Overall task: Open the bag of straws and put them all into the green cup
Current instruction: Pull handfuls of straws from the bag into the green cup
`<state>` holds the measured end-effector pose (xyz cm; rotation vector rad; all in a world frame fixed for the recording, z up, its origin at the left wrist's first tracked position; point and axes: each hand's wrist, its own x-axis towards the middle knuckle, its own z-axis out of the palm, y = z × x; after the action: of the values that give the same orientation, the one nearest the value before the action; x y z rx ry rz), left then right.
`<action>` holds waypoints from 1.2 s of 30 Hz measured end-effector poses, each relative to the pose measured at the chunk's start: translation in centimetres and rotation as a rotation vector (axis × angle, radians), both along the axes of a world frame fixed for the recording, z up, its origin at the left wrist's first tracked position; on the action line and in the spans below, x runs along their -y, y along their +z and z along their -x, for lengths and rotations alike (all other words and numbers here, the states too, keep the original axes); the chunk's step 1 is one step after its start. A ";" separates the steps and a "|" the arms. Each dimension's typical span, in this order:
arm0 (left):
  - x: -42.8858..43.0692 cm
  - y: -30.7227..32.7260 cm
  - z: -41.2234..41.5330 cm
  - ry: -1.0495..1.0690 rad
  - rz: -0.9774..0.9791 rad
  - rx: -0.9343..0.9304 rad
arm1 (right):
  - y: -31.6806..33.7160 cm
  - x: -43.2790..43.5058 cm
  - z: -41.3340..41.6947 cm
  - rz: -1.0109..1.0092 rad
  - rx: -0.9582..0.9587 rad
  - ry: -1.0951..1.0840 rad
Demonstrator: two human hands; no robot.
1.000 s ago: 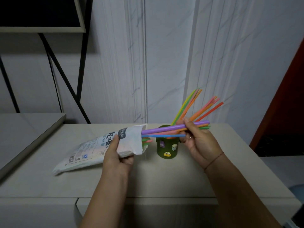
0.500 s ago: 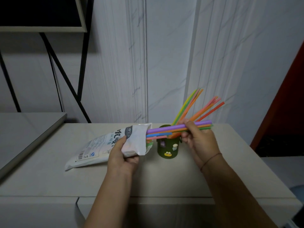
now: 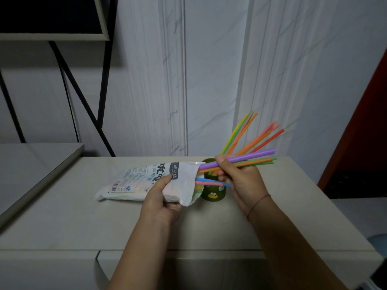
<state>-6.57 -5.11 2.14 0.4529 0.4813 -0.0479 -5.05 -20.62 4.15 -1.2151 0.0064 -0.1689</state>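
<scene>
A white printed straw bag lies on the table, its open mouth lifted toward the right. My left hand grips the bag near that mouth. My right hand pinches a bundle of straws, purple, orange and green, whose left ends are still inside the bag. A blue and a pink straw also poke out of the mouth below. The green cup, with a frog sticker, stands behind the bag's mouth and holds several colourful straws fanning up to the right.
The beige table has a front edge with a drawer gap below. A lower grey surface lies at the left, under a black metal frame. A marble wall is behind. A red-brown panel stands at the right.
The bag and my left hand have shifted to the right, toward the cup. My right hand keeps its grip on the straw bundle, and the blue and pink straws now hang lower out of the bag's mouth.
</scene>
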 end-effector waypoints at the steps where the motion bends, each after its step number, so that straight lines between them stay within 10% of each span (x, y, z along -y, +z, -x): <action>1: -0.1 -0.2 -0.1 0.013 -0.004 0.000 | 0.1 0.1 -0.1 0.011 0.002 -0.018; 16: -1.6 -0.7 -0.5 0.182 -0.004 -0.053 | 1.2 6.6 -1.0 -0.031 0.045 -0.314; 36: -1.3 -0.6 -0.4 0.172 0.004 -0.059 | -0.8 4.1 -3.7 0.444 -0.022 -0.312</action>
<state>-6.14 -3.81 1.51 0.4057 0.5761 0.1039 -1.38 -24.68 3.32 -1.6558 0.1870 -0.4467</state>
